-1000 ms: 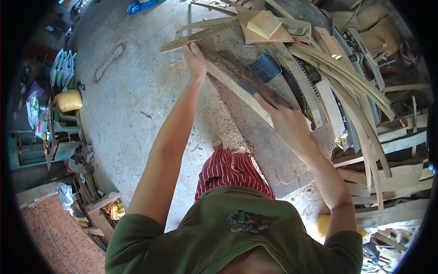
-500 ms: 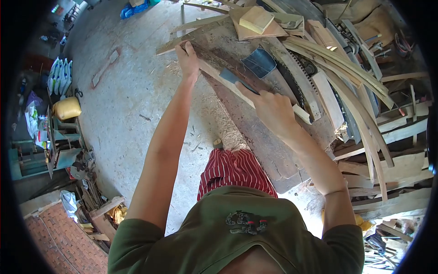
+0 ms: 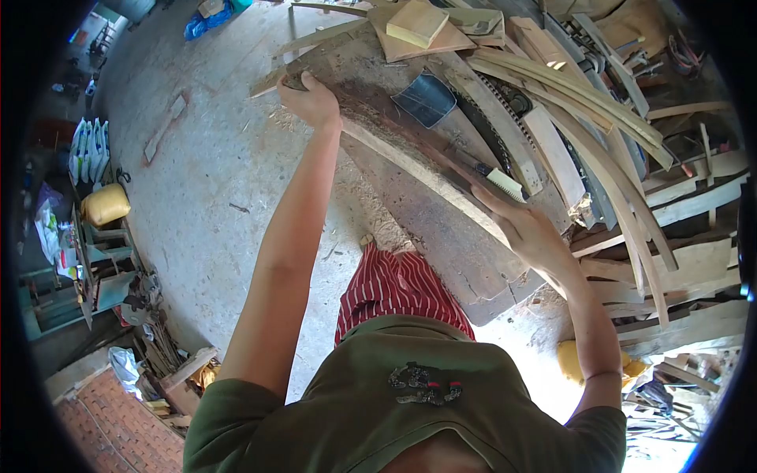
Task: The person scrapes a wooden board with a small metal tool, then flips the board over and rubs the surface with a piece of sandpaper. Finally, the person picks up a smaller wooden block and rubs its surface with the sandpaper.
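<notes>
A long, slightly curved wooden board [image 3: 422,175] lies across the dark wooden bench [image 3: 481,276], its pale edge facing me. My left hand [image 3: 313,102] is closed around the far end of this board, with some fingers hidden behind it. Nearer to me, my right hand [image 3: 536,236] straddles the board toward its near end, its fingers reaching along the far side. Just past those fingers, a brush with pale bristles [image 3: 505,185] and a dark handle rests on the bench. Beyond it lies a dark blue cloth piece [image 3: 426,100].
Wooden blocks [image 3: 416,24] are stacked at the bench's far end. Long curved strips [image 3: 579,87] and a toothed chain [image 3: 497,110] lie to the right. A yellow container [image 3: 105,204] stands at the left. Sawdust covers floor [image 3: 371,201] beside the bench.
My right hand has let go of the dark tool with a flat blue-grey end and moved nearer to me onto the board. The board's pale edge now shows along more of its length.
</notes>
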`<state>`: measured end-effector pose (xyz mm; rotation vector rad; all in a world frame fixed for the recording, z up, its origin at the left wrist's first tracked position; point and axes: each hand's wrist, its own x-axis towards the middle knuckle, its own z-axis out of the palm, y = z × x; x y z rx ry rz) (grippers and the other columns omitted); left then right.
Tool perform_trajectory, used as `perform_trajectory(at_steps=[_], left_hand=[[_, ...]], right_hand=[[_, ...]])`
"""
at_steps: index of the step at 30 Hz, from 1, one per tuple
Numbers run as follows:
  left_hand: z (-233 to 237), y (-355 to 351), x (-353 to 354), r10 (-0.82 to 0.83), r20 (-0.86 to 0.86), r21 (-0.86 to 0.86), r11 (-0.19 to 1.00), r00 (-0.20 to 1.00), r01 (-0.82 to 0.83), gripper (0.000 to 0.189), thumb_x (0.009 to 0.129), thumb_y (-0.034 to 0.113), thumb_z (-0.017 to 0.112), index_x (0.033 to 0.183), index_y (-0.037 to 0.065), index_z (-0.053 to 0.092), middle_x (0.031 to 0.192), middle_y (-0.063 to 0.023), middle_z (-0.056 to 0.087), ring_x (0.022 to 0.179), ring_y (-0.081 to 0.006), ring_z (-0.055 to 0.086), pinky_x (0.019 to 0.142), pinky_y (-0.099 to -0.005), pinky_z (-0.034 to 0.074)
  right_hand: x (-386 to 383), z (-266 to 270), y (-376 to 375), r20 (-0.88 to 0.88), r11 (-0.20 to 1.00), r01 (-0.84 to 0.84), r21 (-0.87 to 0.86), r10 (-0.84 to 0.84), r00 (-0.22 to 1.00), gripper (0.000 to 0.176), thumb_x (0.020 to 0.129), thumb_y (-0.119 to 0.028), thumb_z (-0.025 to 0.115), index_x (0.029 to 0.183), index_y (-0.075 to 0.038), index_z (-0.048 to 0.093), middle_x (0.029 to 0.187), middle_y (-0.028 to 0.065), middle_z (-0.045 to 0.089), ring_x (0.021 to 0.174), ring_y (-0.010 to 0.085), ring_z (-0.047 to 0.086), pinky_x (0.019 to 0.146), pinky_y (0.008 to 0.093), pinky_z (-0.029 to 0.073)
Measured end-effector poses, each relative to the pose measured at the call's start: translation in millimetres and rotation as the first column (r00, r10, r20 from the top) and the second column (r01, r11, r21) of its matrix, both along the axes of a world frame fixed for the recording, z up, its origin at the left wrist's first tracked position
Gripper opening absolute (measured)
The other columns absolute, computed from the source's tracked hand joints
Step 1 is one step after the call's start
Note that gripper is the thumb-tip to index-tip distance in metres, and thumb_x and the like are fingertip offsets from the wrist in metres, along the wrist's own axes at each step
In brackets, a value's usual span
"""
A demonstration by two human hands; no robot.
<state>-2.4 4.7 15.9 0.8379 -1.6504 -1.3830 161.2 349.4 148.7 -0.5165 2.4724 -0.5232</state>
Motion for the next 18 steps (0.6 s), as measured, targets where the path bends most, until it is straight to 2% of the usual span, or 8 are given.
perform_trajectory(at_steps=[2,6,8,9,11,12,14,18], left_hand=[[-15,-5,-4,0.007,-0.055,-0.049,0.999,0.998,-0.009,0.034,0.099,0.013,0.053,0.127,-0.003,0.044,0.122,-0.0186,0.053,0.109,-0.0295,0.056,0.095,-0.0415,0.044],[-11,-10,-1,-0.016,-0.083,-0.066,0.998,0.996,0.010,0.034,0.099,0.013,0.053,0.127,-0.003,0.044,0.120,-0.0189,0.053,0.109,-0.0297,0.056,0.095,-0.0413,0.044],[-7,-6,1,-0.037,-0.075,-0.007,0.999,0.996,0.037,0.033,0.099,0.014,0.053,0.126,-0.003,0.044,0.121,-0.0195,0.053,0.110,-0.0296,0.055,0.096,-0.0415,0.043],[-3,-2,1,-0.030,-0.076,-0.004,1.000,0.997,0.030,0.033,0.099,0.014,0.053,0.126,-0.003,0.044,0.121,-0.0195,0.053,0.110,-0.0296,0.055,0.096,-0.0415,0.043],[6,4,6,0.038,0.002,-0.055,0.998,0.999,-0.038,0.045,0.099,0.014,0.053,0.135,-0.011,0.041,0.126,-0.0279,0.052,0.116,-0.0410,0.053,0.100,-0.0476,0.041],[-5,-1,5,0.037,0.010,-0.053,0.998,0.999,-0.036,0.045,0.099,0.014,0.053,0.135,-0.011,0.041,0.126,-0.0279,0.052,0.116,-0.0410,0.053,0.100,-0.0476,0.041],[-26,-13,-8,0.010,-0.077,-0.110,0.994,0.997,-0.018,0.034,0.099,0.014,0.053,0.126,-0.004,0.044,0.121,-0.0201,0.053,0.110,-0.0308,0.055,0.096,-0.0427,0.042],[-9,-10,2,-0.008,-0.013,-0.091,0.996,1.000,0.007,0.033,0.100,0.013,0.052,0.127,-0.004,0.044,0.122,-0.0200,0.053,0.110,-0.0311,0.055,0.096,-0.0426,0.043]], right_hand=[[-8,-2,-19,0.025,0.994,0.023,0.109,-0.026,0.999,0.048,0.106,-0.022,0.043,0.153,-0.031,0.039,0.070,0.0172,0.065,0.052,0.0263,0.058,0.063,0.0453,0.051],[-18,-2,-33,-0.025,0.999,-0.038,0.018,0.038,0.999,0.049,0.106,-0.020,0.042,0.153,-0.032,0.039,0.063,0.0167,0.058,0.049,0.0256,0.055,0.060,0.0459,0.050],[-7,3,-19,0.081,0.994,-0.001,0.107,-0.008,0.997,0.049,0.105,-0.019,0.041,0.153,-0.031,0.038,0.065,0.0169,0.060,0.049,0.0260,0.055,0.058,0.0455,0.049],[-4,2,-10,0.081,0.994,-0.008,0.109,-0.001,0.997,0.049,0.105,-0.019,0.041,0.153,-0.031,0.038,0.065,0.0169,0.060,0.049,0.0260,0.055,0.058,0.0455,0.049],[2,-6,3,-0.004,0.995,-0.036,-0.091,0.036,0.999,0.051,0.105,-0.018,0.041,0.154,-0.029,0.038,0.063,0.0166,0.060,0.048,0.0253,0.055,0.054,0.0435,0.049],[0,-9,-5,0.004,0.996,-0.035,-0.088,0.035,0.999,0.051,0.105,-0.018,0.041,0.154,-0.029,0.038,0.063,0.0166,0.060,0.048,0.0253,0.055,0.054,0.0435,0.049],[-16,-13,-35,-0.122,0.998,-0.063,0.001,0.063,0.990,0.054,0.103,-0.014,0.044,0.154,-0.028,0.037,0.061,0.0137,0.060,0.043,0.0241,0.050,0.047,0.0406,0.047],[-30,-30,-47,-0.147,0.986,-0.094,-0.139,0.074,0.986,0.058,0.101,-0.008,0.045,0.155,-0.029,0.036,0.057,0.0112,0.056,0.041,0.0214,0.046,0.045,0.0393,0.045]])
